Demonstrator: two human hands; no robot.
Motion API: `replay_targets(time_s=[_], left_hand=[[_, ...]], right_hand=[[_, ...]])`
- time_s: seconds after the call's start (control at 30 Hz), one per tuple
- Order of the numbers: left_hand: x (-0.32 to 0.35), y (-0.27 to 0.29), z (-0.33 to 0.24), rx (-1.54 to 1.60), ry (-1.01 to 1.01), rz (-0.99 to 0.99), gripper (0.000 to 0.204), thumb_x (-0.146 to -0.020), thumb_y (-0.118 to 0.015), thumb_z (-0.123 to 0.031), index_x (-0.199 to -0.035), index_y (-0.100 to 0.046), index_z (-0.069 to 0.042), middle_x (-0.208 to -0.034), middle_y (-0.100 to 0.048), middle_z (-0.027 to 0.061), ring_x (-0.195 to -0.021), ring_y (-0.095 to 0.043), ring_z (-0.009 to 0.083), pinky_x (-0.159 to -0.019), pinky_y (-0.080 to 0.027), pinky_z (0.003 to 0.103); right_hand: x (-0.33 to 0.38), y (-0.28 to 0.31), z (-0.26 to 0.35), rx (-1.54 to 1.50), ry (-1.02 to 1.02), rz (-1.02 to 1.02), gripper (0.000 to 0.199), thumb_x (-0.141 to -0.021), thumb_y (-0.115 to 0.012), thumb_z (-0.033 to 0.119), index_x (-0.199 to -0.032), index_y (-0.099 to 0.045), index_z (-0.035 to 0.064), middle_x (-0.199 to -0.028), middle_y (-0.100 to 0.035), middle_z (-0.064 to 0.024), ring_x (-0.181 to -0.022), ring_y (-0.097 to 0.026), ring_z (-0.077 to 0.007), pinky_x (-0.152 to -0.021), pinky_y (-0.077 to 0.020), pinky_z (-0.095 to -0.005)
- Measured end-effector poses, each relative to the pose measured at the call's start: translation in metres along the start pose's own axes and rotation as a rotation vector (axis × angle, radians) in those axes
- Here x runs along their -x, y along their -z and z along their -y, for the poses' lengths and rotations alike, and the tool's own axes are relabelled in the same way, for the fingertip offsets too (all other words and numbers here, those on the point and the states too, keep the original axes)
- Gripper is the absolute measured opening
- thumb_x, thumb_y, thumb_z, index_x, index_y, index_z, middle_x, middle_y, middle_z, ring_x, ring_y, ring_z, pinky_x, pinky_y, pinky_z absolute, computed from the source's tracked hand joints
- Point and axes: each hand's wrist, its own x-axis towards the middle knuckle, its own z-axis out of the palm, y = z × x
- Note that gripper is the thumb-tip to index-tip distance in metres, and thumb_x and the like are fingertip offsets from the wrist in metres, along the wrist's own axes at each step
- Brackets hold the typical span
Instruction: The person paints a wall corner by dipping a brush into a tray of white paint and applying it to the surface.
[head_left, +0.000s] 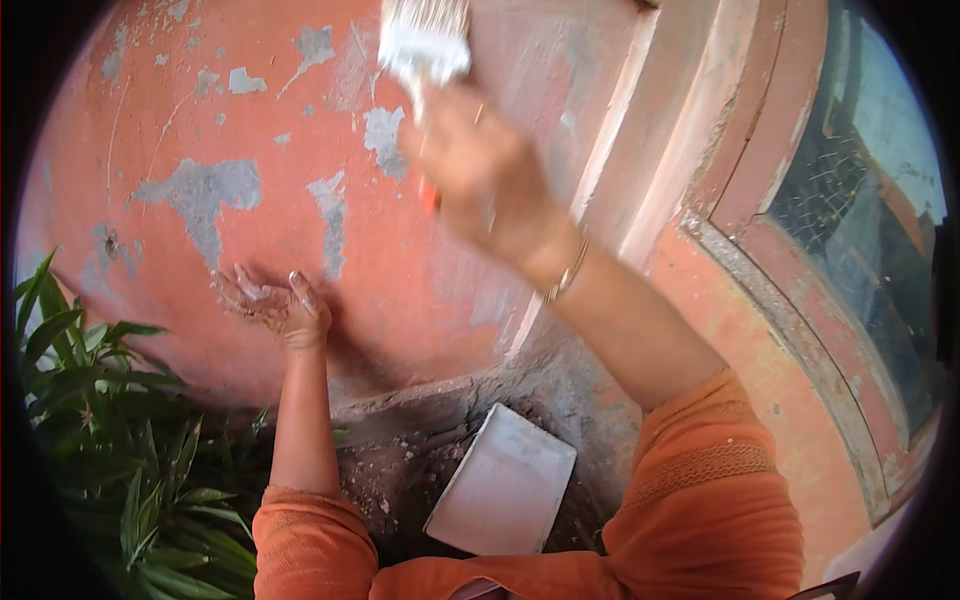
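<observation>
My right hand [475,170] is wrapped round the handle of a paintbrush [425,45], slightly smeared by motion. White paint coats the brush's bristles and ferrule, which point up at the top of the view; a bit of orange handle end shows below my fingers. Behind the brush stands a salmon-coloured wall [380,250] with grey patches where its paint has flaked off. My left hand [275,308] is raised near the lower wall, palm up, fingers spread and smeared with whitish paint. Nothing lies in it. Whether it touches the wall I cannot tell.
On the soil at the wall's foot lies a white paint tray [510,480], slightly tilted. Green leafy plants [140,460] crowd the lower left. Pale vertical mouldings [640,130] run up the wall's right side, beside a window with a cracked dark pane [850,190].
</observation>
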Motion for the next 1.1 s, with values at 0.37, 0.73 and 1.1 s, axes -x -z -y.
replay_targets(time_s=[0.37, 0.73, 1.1], left_hand=[[0.001, -0.002, 0.001, -0.255, -0.020, 0.118, 0.086, -0.081, -0.055, -0.043, -0.143, -0.017, 0.003, -0.148, -0.016, 0.0291, -0.139, -0.011, 0.0453, -0.109, -0.006, 0.061], [-0.001, -0.008, 0.003, -0.306, 0.058, 0.181, 0.090, -0.081, -0.048, -0.052, -0.141, -0.016, 0.008, -0.149, -0.010, 0.0280, -0.139, -0.008, 0.0448, -0.109, -0.004, 0.061], [0.001, -0.004, 0.009, -0.336, 0.033, 0.178, 0.092, -0.082, -0.047, -0.054, -0.139, -0.015, 0.010, -0.147, -0.013, 0.0299, -0.139, -0.008, 0.0436, -0.108, -0.008, 0.061]], right_hand=[[0.202, 0.042, 0.156, -0.602, -0.379, 0.302, 0.018, -0.077, -0.058, 0.009, -0.091, -0.063, -0.0015, -0.108, -0.058, -0.0295, -0.094, -0.064, -0.0355, -0.070, -0.0554, -0.0358], [0.146, 0.030, 0.064, -0.224, -0.514, -0.044, 0.026, -0.073, -0.063, 0.001, -0.097, -0.069, 0.0056, -0.112, -0.063, -0.0179, -0.092, -0.064, -0.0316, -0.077, -0.0540, -0.0359], [0.265, 0.077, 0.194, -0.662, -0.922, 0.114, 0.020, -0.073, -0.065, -0.002, -0.092, -0.066, 0.0013, -0.106, -0.063, -0.0214, -0.090, -0.066, -0.0335, -0.074, -0.0546, -0.0351]])
